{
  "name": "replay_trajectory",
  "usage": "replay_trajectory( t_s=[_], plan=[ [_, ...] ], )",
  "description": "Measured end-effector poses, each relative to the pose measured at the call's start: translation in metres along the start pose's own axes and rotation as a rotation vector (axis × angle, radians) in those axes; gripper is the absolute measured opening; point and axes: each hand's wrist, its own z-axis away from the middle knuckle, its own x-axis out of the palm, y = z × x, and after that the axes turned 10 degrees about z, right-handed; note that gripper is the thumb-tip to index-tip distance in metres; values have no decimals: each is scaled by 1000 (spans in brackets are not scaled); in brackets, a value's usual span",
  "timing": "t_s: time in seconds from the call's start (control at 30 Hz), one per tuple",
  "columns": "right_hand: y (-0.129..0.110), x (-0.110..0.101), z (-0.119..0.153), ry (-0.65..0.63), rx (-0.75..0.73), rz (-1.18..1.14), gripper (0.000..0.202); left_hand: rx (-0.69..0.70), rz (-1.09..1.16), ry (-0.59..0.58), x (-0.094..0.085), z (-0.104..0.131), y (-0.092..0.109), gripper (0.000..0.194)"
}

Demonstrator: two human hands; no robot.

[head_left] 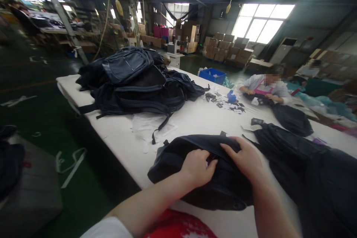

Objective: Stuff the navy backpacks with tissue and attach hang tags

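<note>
A dark navy backpack (pixel 228 189) lies at the near edge of the white table, its opening turned toward me. My left hand (pixel 198 167) reaches into the opening with fingers curled and pinched together. A small whitish bit shows at its fingertips, too small to name. My right hand (pixel 248 158) grips the upper edge of the opening, thumb inside and the other fingers behind the fabric. Part of the backpack's inside is hidden by my left hand and forearm.
Navy backpacks (pixel 134 81) are piled at the far left of the table (pixel 192 121), with clear plastic bags (pixel 145 124) beside them. Tags (pixel 231 106) lie scattered near a blue bin (pixel 213 76). A co-worker (pixel 264 87) handles dark fabric opposite. More dark bags (pixel 301 152) lie right.
</note>
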Motion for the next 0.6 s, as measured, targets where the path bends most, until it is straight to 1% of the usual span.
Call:
replay_trajectory(
  t_s=[0.07, 0.17, 0.27, 0.37, 0.47, 0.6],
  plan=[
    [-3, 2, 0, 1, -1, 2, 50, 36, -69, 25, -4, 2, 1, 30],
    [-6, 3, 0, 7, -7, -1, 49, 75, -174, 15, -12, 4, 2, 32],
    [-7, 4, 0, 22, -26, -18, 47, 53, -153, -17, -21, 5, -1, 33],
    [-9, 7, 1, 4, -32, -29, 47, -35, -2, -61, -32, 7, -9, 37],
    [-13, 13, 2, -23, -37, -22, 47, -157, 172, -98, -42, 11, -20, 34],
    [-19, 17, 4, -44, -53, -15, 45, -398, 638, -200, -59, 18, -29, 31]
  ],
)
